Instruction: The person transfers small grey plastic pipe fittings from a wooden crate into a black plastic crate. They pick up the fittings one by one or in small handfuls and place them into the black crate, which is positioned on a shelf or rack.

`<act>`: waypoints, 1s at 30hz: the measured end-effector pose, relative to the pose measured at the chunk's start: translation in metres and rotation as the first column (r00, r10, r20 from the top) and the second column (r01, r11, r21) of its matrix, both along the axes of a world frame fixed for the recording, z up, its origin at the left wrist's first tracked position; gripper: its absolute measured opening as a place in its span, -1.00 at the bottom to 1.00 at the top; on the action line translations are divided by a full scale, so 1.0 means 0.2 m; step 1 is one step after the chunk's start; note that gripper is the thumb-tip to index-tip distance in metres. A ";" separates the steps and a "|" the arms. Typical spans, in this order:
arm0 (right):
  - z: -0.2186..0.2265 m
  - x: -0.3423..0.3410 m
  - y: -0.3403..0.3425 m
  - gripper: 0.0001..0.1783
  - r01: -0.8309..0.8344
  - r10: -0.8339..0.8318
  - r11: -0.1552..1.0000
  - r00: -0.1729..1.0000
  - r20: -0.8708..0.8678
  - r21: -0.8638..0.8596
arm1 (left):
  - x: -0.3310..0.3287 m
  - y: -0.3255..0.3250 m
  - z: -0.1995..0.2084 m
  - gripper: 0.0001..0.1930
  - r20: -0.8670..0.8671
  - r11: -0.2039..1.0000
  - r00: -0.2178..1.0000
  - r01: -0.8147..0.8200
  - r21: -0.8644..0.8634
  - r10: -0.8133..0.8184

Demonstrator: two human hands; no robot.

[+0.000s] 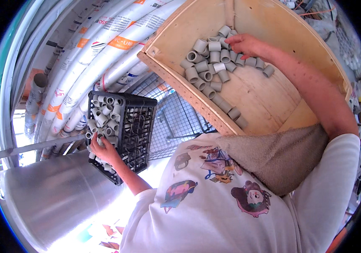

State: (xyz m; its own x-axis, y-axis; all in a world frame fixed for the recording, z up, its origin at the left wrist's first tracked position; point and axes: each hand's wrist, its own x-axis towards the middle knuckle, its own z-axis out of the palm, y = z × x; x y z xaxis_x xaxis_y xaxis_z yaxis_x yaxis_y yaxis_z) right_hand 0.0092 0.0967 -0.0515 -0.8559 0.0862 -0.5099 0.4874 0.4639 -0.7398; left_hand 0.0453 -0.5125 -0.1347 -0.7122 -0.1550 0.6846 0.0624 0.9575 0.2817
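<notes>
Short grey pipe couplings (101, 119) fill a black plastic crate (136, 126) on the left. My left hand (103, 151) is at the crate's near part, its fingers curled about a coupling among the others; part of the grip is hidden. More grey couplings (206, 76) lie loose in a wooden box (269, 90), heaped toward its far left. One piece there shows a white face. Over the far side of that heap reaches my right hand (246, 44), fingers spread and touching the couplings, with nothing visibly lifted.
Long wrapped white pipes (104, 50) lean behind the crate. A large silvery roll (58, 196) lies at the lower left, under a metal bar (37, 146). Wire mesh (172, 118) stands between crate and box. A brown towel (277, 156) hangs over the box's near edge.
</notes>
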 end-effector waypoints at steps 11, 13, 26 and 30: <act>-0.02 0.02 -0.06 -0.38 0.158 -0.166 0.972 0.986 -0.027 -0.175 | -0.08 0.35 0.13 -0.70 -0.135 0.977 0.976 0.184 0.109 -0.169; 0.05 0.02 -0.08 -0.38 0.144 -0.158 0.976 0.985 -0.075 -0.164 | -0.09 0.42 0.18 -0.69 -0.144 0.958 0.959 0.260 0.118 -0.242; 0.43 0.17 -0.50 -0.60 0.057 0.309 0.939 0.291 -0.905 0.339 | -0.02 1.02 0.55 -0.57 -0.205 0.749 0.778 0.628 0.211 -0.594; 0.55 0.41 -0.71 -0.66 -0.132 0.496 0.868 0.231 -0.837 0.478 | 0.06 1.17 0.63 -0.24 -0.194 0.564 0.623 0.774 0.287 -0.758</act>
